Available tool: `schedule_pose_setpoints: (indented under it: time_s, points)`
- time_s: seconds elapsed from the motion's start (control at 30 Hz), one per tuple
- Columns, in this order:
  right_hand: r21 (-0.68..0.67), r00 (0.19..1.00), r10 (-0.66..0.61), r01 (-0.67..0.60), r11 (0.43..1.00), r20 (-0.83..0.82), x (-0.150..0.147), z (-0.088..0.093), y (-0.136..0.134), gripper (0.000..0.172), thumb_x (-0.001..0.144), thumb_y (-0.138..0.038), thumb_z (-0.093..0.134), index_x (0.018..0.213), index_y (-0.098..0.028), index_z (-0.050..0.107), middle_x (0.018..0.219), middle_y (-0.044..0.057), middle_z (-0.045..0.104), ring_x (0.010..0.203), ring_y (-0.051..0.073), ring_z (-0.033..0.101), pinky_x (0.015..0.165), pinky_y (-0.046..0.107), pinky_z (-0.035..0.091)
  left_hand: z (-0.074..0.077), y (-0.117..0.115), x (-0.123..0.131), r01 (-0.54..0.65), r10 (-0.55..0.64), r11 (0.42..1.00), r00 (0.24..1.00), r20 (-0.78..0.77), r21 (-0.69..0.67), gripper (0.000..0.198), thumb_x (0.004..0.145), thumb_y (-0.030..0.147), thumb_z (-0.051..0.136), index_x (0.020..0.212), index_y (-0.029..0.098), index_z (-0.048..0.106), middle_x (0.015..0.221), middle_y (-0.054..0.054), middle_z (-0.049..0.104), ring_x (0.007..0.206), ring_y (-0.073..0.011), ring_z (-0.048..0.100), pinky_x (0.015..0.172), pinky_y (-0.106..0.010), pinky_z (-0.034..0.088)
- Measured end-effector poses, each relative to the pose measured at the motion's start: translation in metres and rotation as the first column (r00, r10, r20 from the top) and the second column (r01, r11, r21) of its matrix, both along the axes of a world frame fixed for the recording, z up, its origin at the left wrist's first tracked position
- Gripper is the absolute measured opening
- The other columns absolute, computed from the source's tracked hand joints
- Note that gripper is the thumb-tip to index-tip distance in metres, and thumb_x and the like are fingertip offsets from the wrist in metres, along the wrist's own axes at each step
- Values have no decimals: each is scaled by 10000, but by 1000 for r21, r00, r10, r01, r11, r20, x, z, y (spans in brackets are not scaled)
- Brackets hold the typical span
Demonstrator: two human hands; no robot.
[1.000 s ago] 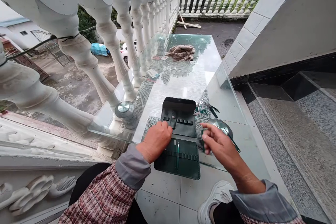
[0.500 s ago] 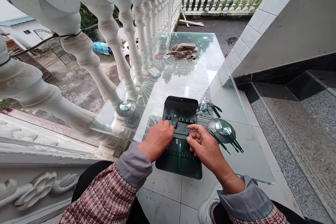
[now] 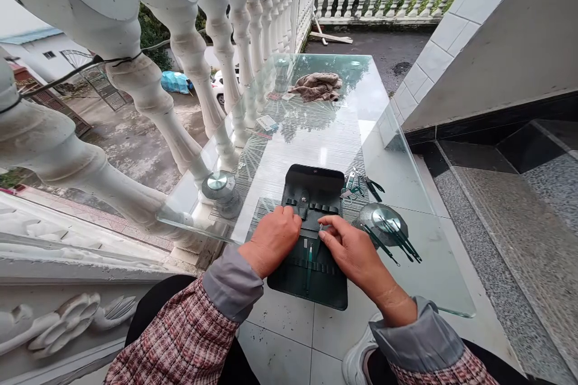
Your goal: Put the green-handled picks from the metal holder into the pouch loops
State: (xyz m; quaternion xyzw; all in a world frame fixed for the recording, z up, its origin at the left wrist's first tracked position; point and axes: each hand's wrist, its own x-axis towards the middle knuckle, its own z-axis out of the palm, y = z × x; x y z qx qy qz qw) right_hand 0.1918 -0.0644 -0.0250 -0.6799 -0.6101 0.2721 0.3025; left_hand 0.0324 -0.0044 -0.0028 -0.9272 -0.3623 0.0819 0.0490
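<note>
An unfolded dark green manicure case (image 3: 311, 295) with rows of elastic loops lies at the near end of the glass table. My left hand (image 3: 276, 239) is closed on the case's left edge, its fingertips hidden. Over the right half of the case, my right hand (image 3: 354, 246) pinches a small silver-tipped tool (image 3: 321, 227), mostly covered by the fingers. Green tweezers (image 3: 309, 267) sit in the lower loops between both hands. Several slim green tools (image 3: 397, 234) rest on the table to the right. Beyond the case's right side are nail clippers and nippers (image 3: 372, 187) in a small pile.
The glass tabletop (image 3: 433, 271) has round metal-capped supports, one at the near left (image 3: 220, 183). A crumpled brown cloth (image 3: 316, 86) and a small box (image 3: 267, 123) lie farther back. White balusters (image 3: 180, 60) line the left; stone steps (image 3: 506, 222) rise on the right.
My right thumb and forefinger have come closer together over the case, and a silver tip now shows between them. My left hand stays at the case's left edge.
</note>
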Motion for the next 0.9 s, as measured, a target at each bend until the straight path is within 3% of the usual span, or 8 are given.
schedule_pose_setpoints:
  time_s: [0.13, 0.5, 0.9]
  points:
    - [105, 982, 54, -74, 992, 183, 1, -2, 0, 202, 867, -284, 414, 837, -213, 601, 847, 37, 612, 804, 176, 574, 729, 308, 427, 2, -1, 1, -5, 5, 1000, 1000, 3, -12, 145, 866, 68, 395, 858, 118, 531, 861, -103, 553, 845, -222, 549, 640, -308, 488]
    - [190, 924, 260, -318, 929, 279, 4, -3, -7, 218, 868, -226, 440, 871, -228, 658, 826, 40, 570, 758, 148, 556, 687, 279, 469, 1, -1, 0, -13, 14, 1000, 1000, 17, -21, 136, 872, 78, 402, 850, 119, 530, 864, -104, 542, 852, -220, 545, 644, -309, 489]
    - [269, 881, 258, -381, 885, 398, 4, -11, -17, 246, 887, -205, 416, 922, -220, 660, 864, 69, 597, 798, 165, 564, 689, 293, 477, 0, 0, 0, -4, 5, 1000, 1000, 17, -8, 134, 867, 73, 407, 853, 115, 533, 855, -105, 542, 850, -223, 543, 643, -311, 486]
